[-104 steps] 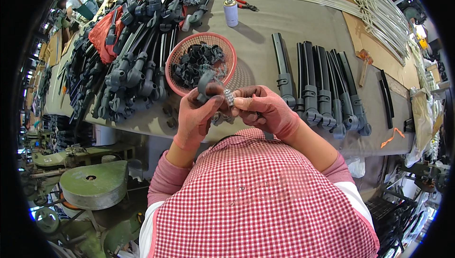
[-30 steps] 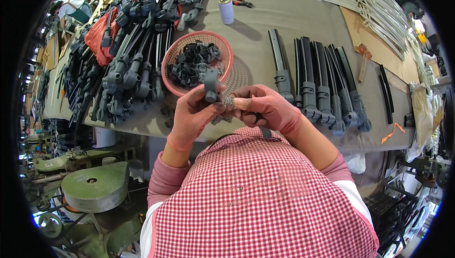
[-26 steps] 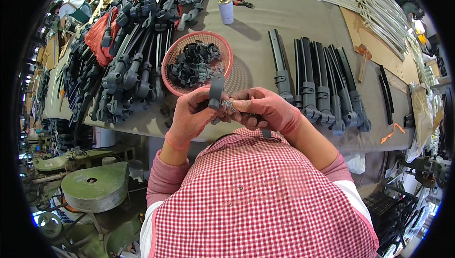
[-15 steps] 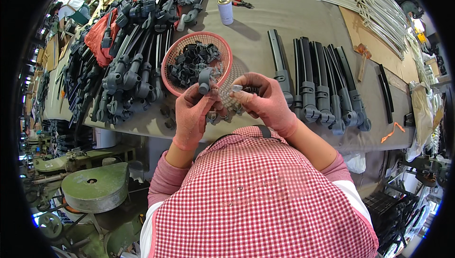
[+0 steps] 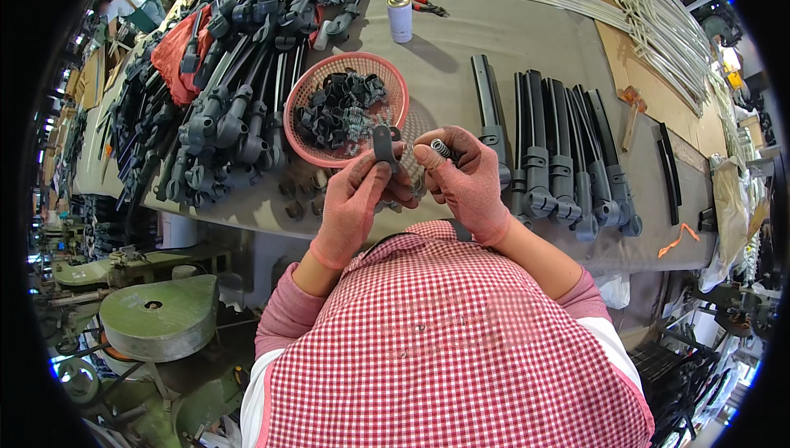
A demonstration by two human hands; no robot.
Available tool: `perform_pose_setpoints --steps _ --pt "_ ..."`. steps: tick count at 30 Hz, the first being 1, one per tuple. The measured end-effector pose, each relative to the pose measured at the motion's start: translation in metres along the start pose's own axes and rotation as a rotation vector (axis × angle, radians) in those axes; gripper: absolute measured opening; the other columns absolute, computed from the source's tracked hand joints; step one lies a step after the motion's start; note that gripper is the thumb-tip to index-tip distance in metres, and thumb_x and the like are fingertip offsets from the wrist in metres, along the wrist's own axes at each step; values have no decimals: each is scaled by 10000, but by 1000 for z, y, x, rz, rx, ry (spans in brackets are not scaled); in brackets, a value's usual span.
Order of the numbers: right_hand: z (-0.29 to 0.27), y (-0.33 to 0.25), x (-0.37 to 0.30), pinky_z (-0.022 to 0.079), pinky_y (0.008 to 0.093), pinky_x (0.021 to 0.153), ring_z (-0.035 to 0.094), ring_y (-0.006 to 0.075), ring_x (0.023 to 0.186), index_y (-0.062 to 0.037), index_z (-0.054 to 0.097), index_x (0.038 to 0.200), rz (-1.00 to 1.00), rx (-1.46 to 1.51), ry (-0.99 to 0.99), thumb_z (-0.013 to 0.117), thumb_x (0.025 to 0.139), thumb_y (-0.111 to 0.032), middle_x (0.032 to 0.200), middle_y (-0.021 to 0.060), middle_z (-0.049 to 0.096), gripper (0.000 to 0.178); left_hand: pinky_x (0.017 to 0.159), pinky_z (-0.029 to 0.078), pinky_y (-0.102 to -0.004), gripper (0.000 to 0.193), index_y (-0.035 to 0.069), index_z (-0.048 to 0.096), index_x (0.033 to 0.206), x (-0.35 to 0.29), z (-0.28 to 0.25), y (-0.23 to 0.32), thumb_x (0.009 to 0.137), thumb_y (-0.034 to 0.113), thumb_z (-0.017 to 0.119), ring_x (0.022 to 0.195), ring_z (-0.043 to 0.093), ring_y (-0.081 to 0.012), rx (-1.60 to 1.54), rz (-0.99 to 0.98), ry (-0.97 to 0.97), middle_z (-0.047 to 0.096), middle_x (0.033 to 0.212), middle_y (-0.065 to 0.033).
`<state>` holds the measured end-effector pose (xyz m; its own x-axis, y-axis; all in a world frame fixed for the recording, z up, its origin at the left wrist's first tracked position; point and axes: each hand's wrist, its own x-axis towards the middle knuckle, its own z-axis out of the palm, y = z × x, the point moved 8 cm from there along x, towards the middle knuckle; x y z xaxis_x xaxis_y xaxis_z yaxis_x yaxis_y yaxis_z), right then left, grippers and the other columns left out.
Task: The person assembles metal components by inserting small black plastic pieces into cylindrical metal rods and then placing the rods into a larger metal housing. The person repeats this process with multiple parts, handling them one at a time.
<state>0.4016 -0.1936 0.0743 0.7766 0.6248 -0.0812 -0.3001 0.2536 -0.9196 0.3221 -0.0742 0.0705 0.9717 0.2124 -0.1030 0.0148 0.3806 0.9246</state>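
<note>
Shifted rightward and turned since the earlier frame, the dark-grey curved plastic clip (image 5: 383, 148) sits just above the frame's centre, pinched by our pink-gloved left hand (image 5: 352, 205), while our pink-gloved right hand (image 5: 471, 178) closes thumb and fingers on a coiled metal spring (image 5: 440, 148) to its right.

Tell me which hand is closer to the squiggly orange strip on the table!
Right. The right hand is nearer: the orange strip lies off to its right, past the black tubes. The left hand is farther left, near the pink basket.
</note>
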Motion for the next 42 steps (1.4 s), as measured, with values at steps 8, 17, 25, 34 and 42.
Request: perform_pose_setpoints --steps 8,17,25,34,42 --pt "-1 22 1 343 193 449 491 23 531 16 658 1044 227 -185 -118 672 957 -179 690 -15 588 214 711 572 -283 139 -17 539 1133 -6 -7 -15 1032 44 466 768 660 -147 22 2 -61 642 939 -85" --pt "21 66 12 531 416 790 648 390 952 16 584 1169 -74 -948 -367 597 930 -116 1092 211 621 274 717 568 -279 253 27 493 1259 -23 -52 -96 1050 166 467 778 643 -136 -254 -304 230 628 948 -66" --pt "49 129 42 535 460 743 645 398 913 13 491 1153 -96 -1333 -619 634 878 -169 1038 208 598 360 671 537 -263 208 40 526 1120 -20 -104 -142 1055 233 484 776 642 -135 -403 -355 388 642 922 -60" --pt "30 181 80 547 451 704 673 359 855 -3 512 1072 2 -1486 -628 574 945 -225 1022 198 613 264 638 526 -365 128 39 638 995 32 -178 -80 931 147 614 705 679 -278 880 45 333 682 854 -88" --pt "14 286 115 533 472 769 684 363 852 13 598 1046 146 -1609 -830 517 976 -238 909 202 692 273 769 551 -368 198 141 694 1005 147 -233 -137 866 109 556 934 696 -264 1892 -288 -278 718 946 -72"
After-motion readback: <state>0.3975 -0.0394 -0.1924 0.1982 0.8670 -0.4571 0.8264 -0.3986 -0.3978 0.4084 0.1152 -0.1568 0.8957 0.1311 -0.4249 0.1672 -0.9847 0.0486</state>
